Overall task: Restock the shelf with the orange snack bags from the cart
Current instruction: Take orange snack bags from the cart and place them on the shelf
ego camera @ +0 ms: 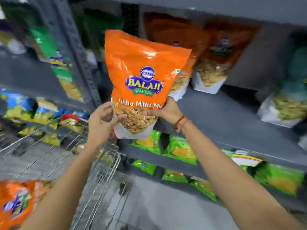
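The orange bag (142, 77) carries a round blue "BALAJI" badge, then "BALAJI" in yellow on a purple banner, "WAFERS" on a green strip beneath, and white "Tikha Mitha Mix" lower down, its last letter cut off. Other packs' print is too blurred to read.

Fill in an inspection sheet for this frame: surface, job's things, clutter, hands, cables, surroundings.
Surface: grey shelf, bare patch in front of the stocked bags.
Job's things: orange Balaji snack bag held upright; more orange bags standing at the shelf's back; another orange bag lying in the wire cart.
Clutter: nothing seen.
Hands: left hand and right hand grip the held bag's lower corners.
Cables: nothing seen.
Surroundings: green snack bags on the lower shelf; blurred mixed packets at left.
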`<action>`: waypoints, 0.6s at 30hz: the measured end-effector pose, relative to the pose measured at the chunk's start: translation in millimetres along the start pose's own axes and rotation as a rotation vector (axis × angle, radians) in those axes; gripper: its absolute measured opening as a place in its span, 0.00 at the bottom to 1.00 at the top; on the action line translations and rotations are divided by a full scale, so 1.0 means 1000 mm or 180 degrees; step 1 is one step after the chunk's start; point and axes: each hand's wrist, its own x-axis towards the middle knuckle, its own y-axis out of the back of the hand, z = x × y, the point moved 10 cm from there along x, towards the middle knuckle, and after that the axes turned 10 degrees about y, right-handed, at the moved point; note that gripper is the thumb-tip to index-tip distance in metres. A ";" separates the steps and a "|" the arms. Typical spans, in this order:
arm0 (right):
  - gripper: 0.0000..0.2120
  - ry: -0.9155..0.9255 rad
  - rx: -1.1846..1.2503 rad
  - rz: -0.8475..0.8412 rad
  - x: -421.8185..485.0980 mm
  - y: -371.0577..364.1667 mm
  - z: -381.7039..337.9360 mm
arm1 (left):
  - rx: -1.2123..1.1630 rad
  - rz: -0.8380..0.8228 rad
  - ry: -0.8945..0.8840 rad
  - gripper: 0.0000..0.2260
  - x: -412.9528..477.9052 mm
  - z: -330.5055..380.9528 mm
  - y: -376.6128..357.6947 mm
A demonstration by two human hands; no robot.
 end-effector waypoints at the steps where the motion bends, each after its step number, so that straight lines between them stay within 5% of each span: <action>1: 0.21 -0.0044 -0.0041 0.0226 -0.012 0.042 0.003 | 0.0016 -0.0158 -0.0035 0.18 0.006 0.012 -0.037; 10: 0.20 -0.0184 -0.0498 0.1187 -0.063 0.246 0.008 | 0.0180 -0.1085 -0.0124 0.19 0.060 0.053 -0.243; 18: 0.33 -0.0485 -0.1222 0.1282 -0.057 0.341 0.052 | 0.0477 -0.1231 0.0032 0.24 0.100 0.034 -0.366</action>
